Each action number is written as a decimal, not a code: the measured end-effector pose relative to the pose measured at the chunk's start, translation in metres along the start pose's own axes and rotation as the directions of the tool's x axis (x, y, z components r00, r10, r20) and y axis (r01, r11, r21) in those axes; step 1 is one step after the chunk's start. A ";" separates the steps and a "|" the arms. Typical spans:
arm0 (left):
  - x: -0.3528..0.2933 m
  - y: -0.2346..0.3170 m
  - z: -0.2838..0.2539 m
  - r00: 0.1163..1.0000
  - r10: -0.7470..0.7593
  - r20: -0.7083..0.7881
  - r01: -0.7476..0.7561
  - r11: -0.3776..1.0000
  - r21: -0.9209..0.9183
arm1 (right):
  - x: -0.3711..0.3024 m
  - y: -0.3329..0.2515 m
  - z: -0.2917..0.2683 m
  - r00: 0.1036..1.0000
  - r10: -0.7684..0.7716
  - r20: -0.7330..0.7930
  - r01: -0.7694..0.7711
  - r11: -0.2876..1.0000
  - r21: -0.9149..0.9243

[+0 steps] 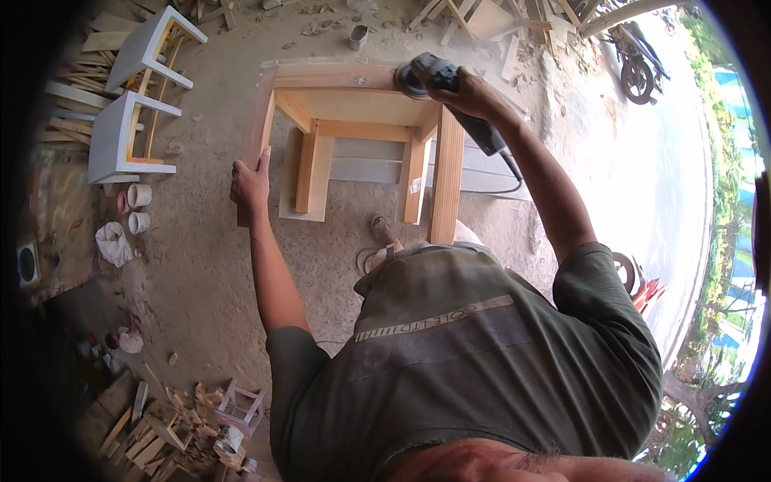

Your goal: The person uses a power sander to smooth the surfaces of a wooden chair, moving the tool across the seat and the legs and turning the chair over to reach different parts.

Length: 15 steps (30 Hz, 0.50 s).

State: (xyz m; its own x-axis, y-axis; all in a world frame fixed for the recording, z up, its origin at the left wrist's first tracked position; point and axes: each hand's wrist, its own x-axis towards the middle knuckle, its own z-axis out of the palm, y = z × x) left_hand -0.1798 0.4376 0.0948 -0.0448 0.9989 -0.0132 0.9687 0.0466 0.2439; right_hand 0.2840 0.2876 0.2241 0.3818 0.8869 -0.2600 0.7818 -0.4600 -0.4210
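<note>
A bare wooden stool (337, 77) lies on its side in front of me, its legs pointing toward my body. My left hand (250, 186) is closed around its left upper leg (259, 120), with the thumb along the wood. In my right hand (475, 98) is an angle grinder (438, 74), gripped by its body. The grinder's round disc (410, 81) rests at the stool's upper rail, near the right corner. From the grinder's rear end a dark cord (514, 173) curls downward. Whether the disc is spinning cannot be made out.
Grey boards (365, 161) lie beneath and behind the stool. Two white-painted stools (120, 136) stand at the left beside stacked wood, with small buckets (139, 195) near them. A can (358, 37) and wood scraps are at the far side. A motorcycle (638, 76) stands far right.
</note>
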 end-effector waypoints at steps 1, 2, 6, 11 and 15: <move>0.001 -0.001 0.000 1.000 0.006 -0.012 -0.006 1.000 -0.004 | -0.009 0.016 -0.004 1.000 0.025 -0.013 -0.025 1.000 0.011; 0.000 -0.001 0.001 1.000 0.012 -0.019 -0.012 1.000 -0.012 | -0.019 0.029 -0.009 0.998 0.049 -0.026 -0.048 0.999 0.017; -0.003 0.003 -0.001 0.999 0.016 -0.041 -0.016 1.000 -0.007 | -0.052 0.058 -0.010 0.987 0.101 -0.128 -0.087 0.990 0.108; 0.004 0.000 0.003 0.999 -0.020 -0.036 0.016 0.992 -0.122 | -0.036 0.027 0.010 0.985 0.127 -0.119 -0.111 0.985 0.131; 0.003 0.003 -0.002 0.999 -0.045 -0.003 0.045 0.998 -0.041 | 0.000 -0.031 0.024 0.998 0.052 -0.046 -0.045 0.990 0.132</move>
State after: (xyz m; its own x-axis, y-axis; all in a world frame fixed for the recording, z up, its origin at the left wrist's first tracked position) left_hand -0.1772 0.4411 0.0974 -0.0890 0.9958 -0.0210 0.9549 0.0913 0.2826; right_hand 0.2477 0.3012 0.2167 0.4439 0.8630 -0.2412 0.6920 -0.5012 -0.5196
